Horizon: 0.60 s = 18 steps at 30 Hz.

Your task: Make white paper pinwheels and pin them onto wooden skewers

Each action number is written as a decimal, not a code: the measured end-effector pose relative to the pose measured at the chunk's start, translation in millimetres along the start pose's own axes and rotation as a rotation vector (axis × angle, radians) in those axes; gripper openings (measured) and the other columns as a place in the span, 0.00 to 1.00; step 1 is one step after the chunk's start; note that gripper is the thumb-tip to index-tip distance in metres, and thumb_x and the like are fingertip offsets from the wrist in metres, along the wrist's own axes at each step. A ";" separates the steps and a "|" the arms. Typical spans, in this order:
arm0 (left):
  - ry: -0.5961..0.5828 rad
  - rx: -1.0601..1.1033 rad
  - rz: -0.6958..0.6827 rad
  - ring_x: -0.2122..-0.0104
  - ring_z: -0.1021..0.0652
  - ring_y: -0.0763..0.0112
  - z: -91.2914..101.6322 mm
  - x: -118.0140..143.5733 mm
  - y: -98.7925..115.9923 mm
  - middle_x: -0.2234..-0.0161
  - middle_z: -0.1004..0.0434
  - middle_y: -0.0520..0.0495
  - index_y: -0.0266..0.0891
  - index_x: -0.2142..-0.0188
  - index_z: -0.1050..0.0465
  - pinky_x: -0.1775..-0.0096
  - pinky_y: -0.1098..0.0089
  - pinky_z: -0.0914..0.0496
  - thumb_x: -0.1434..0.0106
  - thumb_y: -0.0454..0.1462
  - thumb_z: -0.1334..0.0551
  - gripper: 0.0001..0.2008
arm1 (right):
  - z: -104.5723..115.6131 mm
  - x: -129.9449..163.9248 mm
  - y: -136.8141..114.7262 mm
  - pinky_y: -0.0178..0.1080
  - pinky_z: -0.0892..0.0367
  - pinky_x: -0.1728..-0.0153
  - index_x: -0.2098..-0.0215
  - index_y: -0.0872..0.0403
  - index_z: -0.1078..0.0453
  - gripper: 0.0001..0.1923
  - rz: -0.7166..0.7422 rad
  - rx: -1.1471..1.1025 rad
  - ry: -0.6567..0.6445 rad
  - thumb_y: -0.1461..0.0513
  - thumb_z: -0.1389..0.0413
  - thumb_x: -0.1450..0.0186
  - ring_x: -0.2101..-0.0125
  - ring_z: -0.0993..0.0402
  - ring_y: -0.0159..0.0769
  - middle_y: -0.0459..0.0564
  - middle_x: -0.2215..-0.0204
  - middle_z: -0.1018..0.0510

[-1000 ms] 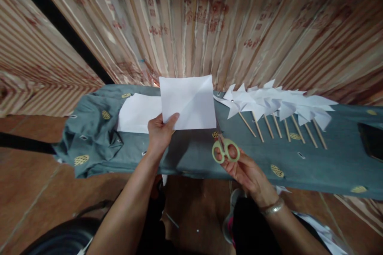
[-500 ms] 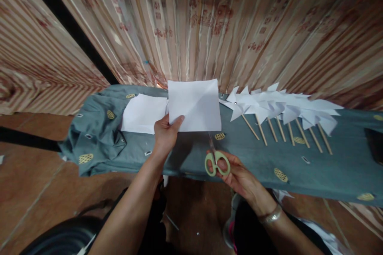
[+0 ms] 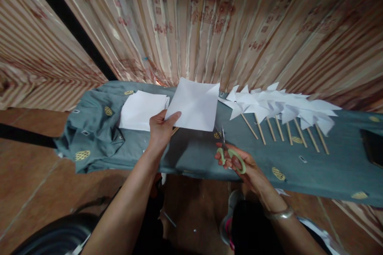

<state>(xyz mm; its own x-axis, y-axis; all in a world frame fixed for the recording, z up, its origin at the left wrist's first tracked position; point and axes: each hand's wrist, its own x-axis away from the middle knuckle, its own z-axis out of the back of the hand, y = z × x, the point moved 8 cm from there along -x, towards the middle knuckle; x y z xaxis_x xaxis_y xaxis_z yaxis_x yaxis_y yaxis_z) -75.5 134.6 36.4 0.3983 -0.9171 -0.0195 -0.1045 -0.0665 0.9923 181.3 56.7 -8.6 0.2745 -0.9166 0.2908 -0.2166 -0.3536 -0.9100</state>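
Observation:
A white sheet of paper (image 3: pixel 196 105) is held up over the bench by my left hand (image 3: pixel 163 127), which pinches its lower left corner with the thumb on top. My right hand (image 3: pixel 239 163) grips a pair of scissors (image 3: pixel 237 161) with light green handles. The scissor blades are parted and point up, just below the sheet's right corner and apart from it. To the left of the sheet lies a stack of white paper (image 3: pixel 142 111). A bit of a wooden stick (image 3: pixel 175 130) shows beside my left hand.
Several white paper pinwheels (image 3: pixel 284 107) on wooden sticks lie in a row at the right. The bench is covered by a green patterned cloth (image 3: pixel 197 155). A dark flat object (image 3: pixel 372 147) lies at the far right. A striped curtain (image 3: pixel 191 24) hangs behind.
The sheet has tilted and turned in my left hand. My right hand has shifted right, and the scissors have turned and opened, their blades now spread.

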 end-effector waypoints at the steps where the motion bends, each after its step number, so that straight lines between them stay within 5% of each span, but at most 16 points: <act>1: 0.003 0.014 0.010 0.77 0.28 0.73 -0.2 0.3 -0.7 0.78 0.24 0.53 0.36 0.77 0.22 0.73 0.71 0.33 0.56 0.40 0.29 0.10 | -0.1 0.4 -1.7 0.33 0.31 0.69 0.51 0.51 0.23 0.31 0.011 0.042 -0.023 0.47 0.31 0.49 0.70 0.26 0.31 0.52 0.64 0.18; 8: -0.050 0.090 0.073 0.76 0.25 0.71 -8.1 5.1 -5.5 0.76 0.21 0.51 0.36 0.76 0.21 0.71 0.69 0.29 0.58 0.39 0.27 0.10 | 2.2 0.8 -3.5 0.34 0.29 0.66 0.50 0.49 0.23 0.30 -0.014 0.191 -0.082 0.49 0.30 0.50 0.67 0.26 0.32 0.51 0.63 0.18; 18: -0.117 -0.089 -0.006 0.68 0.21 0.66 -19.2 10.3 -3.0 0.70 0.17 0.50 0.38 0.69 0.18 0.63 0.68 0.27 0.55 0.37 0.29 0.11 | 3.6 -2.4 8.2 0.36 0.28 0.65 0.50 0.51 0.24 0.27 -0.079 0.215 -0.088 0.52 0.31 0.47 0.69 0.25 0.31 0.50 0.65 0.18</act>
<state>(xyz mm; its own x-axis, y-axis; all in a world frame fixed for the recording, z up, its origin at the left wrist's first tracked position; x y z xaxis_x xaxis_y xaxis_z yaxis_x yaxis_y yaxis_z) -53.6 133.0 35.6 0.2887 -0.9568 -0.0342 -0.0189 -0.0414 0.9990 182.2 56.6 -17.8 0.3649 -0.8648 0.3450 0.0106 -0.3666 -0.9303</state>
